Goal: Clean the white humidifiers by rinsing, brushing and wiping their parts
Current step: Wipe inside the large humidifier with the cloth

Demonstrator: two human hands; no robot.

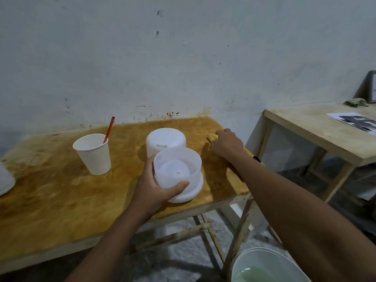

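We grip a translucent white humidifier tank [177, 171], open-topped on a wider base, in our left hand [154, 186] at the table [61, 190] edge. Just beyond our left hand sits a second white shell [165, 140]. Our right hand [225, 145] curls around a yellow sponge [211, 136].

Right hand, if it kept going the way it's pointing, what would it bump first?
The small yellow lump on the table; the right hand seems to touch it. Beyond it, probably just the wall. The left hand grips the humidifier tank, off that line.
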